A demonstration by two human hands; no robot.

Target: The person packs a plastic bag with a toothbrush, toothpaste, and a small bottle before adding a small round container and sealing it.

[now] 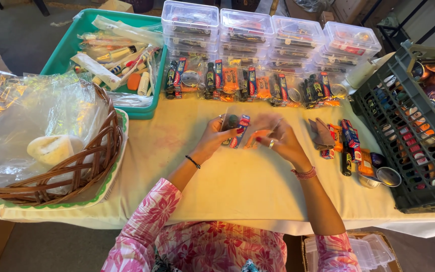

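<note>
Both our hands meet above the middle of the desk [237, 186]: our left hand [215, 138] has its grip closed on a clear pouch [245, 130] of small items, our right hand [280, 141] pinches its other edge. If the slippery film slackens, we judge the contents could spill among the loose pile [346, 146] beside us.
</note>
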